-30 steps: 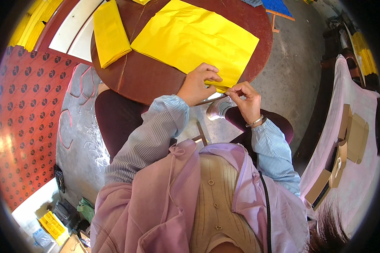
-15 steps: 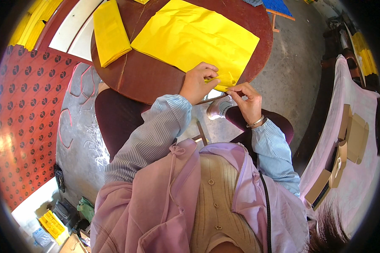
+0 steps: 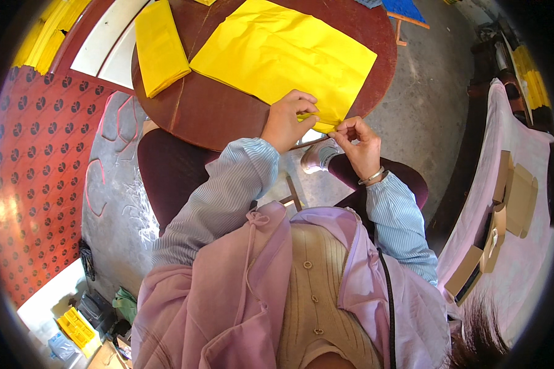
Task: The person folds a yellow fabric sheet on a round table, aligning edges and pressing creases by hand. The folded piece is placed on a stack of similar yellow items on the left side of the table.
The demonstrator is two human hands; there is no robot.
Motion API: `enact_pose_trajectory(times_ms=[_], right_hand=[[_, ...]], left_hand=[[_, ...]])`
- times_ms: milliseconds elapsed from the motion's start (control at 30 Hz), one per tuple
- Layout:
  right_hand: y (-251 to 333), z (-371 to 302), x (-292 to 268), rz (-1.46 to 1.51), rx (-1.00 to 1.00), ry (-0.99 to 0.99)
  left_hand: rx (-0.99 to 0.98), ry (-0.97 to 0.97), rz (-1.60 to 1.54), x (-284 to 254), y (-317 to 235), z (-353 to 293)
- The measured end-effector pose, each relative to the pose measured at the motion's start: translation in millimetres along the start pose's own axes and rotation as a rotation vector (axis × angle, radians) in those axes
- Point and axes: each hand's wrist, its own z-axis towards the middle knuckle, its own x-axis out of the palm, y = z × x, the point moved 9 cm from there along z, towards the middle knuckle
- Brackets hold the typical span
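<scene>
A large yellow sheet (image 3: 289, 52), paper or thin cloth, lies flat on a round dark red table (image 3: 218, 117). Its near edge bunches up at the table's front rim. My left hand (image 3: 289, 120) rests on that near edge, fingers curled with the thumb close to the fingertips, closed on the sheet. Just right of it, my right hand (image 3: 358, 142) pinches the sheet's near right corner between thumb and fingertips, slightly past the table rim. A folded yellow bundle (image 3: 161, 49) sits on the table to the left.
A red patterned board (image 3: 40, 166) stands at the left. Open cardboard boxes (image 3: 520, 200) lie on a pink cloth (image 3: 474, 209) at the right. Pink cord loops (image 3: 126, 123) are on the grey floor. A blue-topped stand (image 3: 406, 11) is beyond the table.
My right hand has shifted very slightly at the corner, and the bunched near edge lies a little flatter. My left hand has hardly moved.
</scene>
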Motion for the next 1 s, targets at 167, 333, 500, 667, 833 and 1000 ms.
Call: enact_pose_trajectory(times_ms=[167, 333, 500, 667, 833, 1000], right_hand=[[7, -1, 0, -0.112, -0.076, 0.049], [5, 0, 0, -0.084, -0.041, 0.038], [5, 2, 0, -0.089, -0.036, 0.025], [1, 2, 1, -0.034, -0.013, 0.007], [3, -1, -1, -0.063, -0.015, 0.033], [10, 0, -2, -0.094, -0.077, 0.036]], left_hand=[[-0.038, 0.015, -0.033, 0, 7, 2], [0.004, 0.04, -0.045, -1, 3, 2], [0.124, 0.088, 0.061, -2, -9, -3], [0.046, 0.006, 0.021, 1, -2, -2], [-0.03, -0.001, -0.03, 0, 7, 2], [-0.02, 0.033, -0.018, 0, 5, 2]])
